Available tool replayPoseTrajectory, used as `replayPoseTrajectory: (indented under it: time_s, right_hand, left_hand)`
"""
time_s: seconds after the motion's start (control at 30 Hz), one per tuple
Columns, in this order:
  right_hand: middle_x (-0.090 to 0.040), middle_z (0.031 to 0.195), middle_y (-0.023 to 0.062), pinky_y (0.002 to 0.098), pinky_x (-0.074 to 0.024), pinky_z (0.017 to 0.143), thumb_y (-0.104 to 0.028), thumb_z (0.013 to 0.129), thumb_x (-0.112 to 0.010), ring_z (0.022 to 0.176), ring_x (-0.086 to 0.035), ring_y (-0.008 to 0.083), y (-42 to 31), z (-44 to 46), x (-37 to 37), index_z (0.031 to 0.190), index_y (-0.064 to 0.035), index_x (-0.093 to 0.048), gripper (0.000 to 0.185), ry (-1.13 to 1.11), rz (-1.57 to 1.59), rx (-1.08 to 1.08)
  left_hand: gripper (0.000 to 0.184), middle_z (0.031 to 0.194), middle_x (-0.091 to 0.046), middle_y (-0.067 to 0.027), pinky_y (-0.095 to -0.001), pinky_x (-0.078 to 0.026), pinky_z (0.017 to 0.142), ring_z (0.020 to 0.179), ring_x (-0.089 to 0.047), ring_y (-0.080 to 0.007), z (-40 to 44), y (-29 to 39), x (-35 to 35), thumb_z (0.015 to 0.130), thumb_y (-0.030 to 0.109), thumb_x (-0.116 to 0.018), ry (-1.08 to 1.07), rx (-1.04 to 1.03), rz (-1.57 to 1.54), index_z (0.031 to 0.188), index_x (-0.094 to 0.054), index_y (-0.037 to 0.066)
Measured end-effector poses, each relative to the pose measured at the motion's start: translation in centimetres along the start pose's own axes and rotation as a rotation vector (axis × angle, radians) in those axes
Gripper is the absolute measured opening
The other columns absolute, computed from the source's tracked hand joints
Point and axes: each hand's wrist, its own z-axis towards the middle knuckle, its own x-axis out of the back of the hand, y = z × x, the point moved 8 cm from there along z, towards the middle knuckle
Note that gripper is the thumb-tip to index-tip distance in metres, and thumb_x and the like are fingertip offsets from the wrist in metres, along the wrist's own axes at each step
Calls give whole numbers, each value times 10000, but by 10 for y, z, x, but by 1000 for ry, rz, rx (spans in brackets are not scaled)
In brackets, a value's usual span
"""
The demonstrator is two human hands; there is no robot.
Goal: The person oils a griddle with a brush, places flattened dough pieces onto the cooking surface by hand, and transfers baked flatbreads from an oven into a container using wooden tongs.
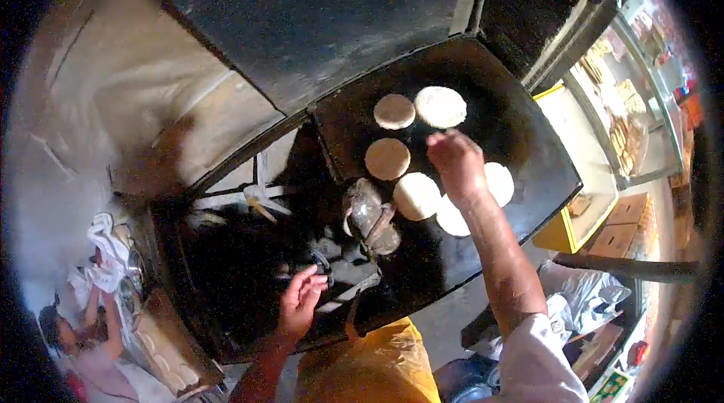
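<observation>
Several round, flat pieces of dough lie on a dark griddle [543,154]. My right hand [455,155] is over the griddle, fingers bent together, just below a pale dough round [440,107]; whether anything is between the fingertips is hidden. Left of it are two browner rounds, an upper one [394,112] and a lower one [388,159]. Below lie paler rounds, one of them [417,196] partly beside my forearm. A metal object [366,210] rests at the griddle's left side. My left hand [303,299], fingers apart and holding nothing, hovers over the dark opening left of the griddle.
A yellow-edged tray [562,231] and a glass case with stacked flat breads [624,139] stand at the right. Plastic bags [581,290] lie below them. Another person [94,350] is at the lower left, near a cardboard box [170,343]. A dark panel [324,18] rises behind the griddle.
</observation>
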Motion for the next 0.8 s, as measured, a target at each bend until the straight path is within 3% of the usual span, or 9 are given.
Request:
replayPoseTrajectory:
  time_s: [0.07,0.2,0.33,0.43,0.57,0.6,0.67,0.7,0.8]
  right_hand:
    - [-684,1040,105,362,-512,914,-167,996,-543,1003,-656,208,40,-12,-6,1101,-31,-624,189,-159,-223,18]
    - [-688,1096,116,383,-543,902,-200,989,-619,980,-678,227,123,-101,-56,1217,-2,-614,301,-238,-466,-184]
    - [-676,1150,123,337,-527,930,-258,1001,-653,1054,-655,198,199,-206,-150,1305,33,-573,428,-462,-666,-122]
    - [-659,1200,128,340,-511,961,-258,1002,-655,1080,-641,191,281,-307,-214,1302,22,-574,419,-682,-848,-81]
    - [-683,1157,143,359,-532,919,-200,979,-675,1042,-664,213,412,-447,-281,1269,10,-599,366,-1059,-1035,-163]
    - [-689,1146,154,367,-538,900,-165,962,-686,1021,-677,240,443,-481,-301,1261,5,-601,354,-1152,-1310,-48]
    - [-673,1138,183,383,-541,887,-138,943,-692,1005,-679,304,478,-553,-358,1269,-13,-594,362,-1387,-1209,46]
    - [-673,1138,183,383,-541,887,-138,943,-692,1005,-679,304,505,-572,-364,1269,-13,-594,362,-1406,-1215,43]
    - [-653,1136,189,394,-548,856,-136,933,-700,980,-665,336,578,-636,-389,1282,-24,-587,383,-1621,-1210,636]
  left_hand:
    - [430,1242,-650,-120,-330,-489,976,1123,-629,-190,-25,-16,18,1037,165,-550,-26,0,129,1443,-470,46]
    - [435,1226,-649,-110,-340,-488,973,1104,-612,-180,-87,-57,55,1040,189,-537,36,129,-45,1449,-471,57]
    - [438,1236,-643,-96,-316,-494,945,1117,-601,-164,-166,-90,122,1044,233,-555,98,264,-133,1440,-485,59]
    - [417,1186,-659,-68,-310,-509,894,1053,-613,-149,-240,-85,213,1043,243,-564,221,101,107,1410,-519,51]
    - [344,1069,-683,-54,-333,-526,823,937,-631,-155,-353,-177,373,1036,258,-566,558,159,-95,1306,-585,45]
    - [327,1029,-688,-58,-347,-532,799,904,-636,-163,-385,-207,416,1030,272,-576,635,182,-202,1262,-604,43]
    - [280,1028,-692,-107,-393,-537,774,885,-659,-236,-449,-186,504,1001,243,-597,776,243,485,1195,-619,42]
    - [280,1028,-692,-107,-393,-537,774,885,-659,-236,-475,-198,533,1001,243,-597,791,250,473,1195,-619,42]
    - [268,1100,-681,-145,-461,-534,819,958,-661,-325,-523,-199,595,947,186,-612,765,222,854,1171,-624,40]
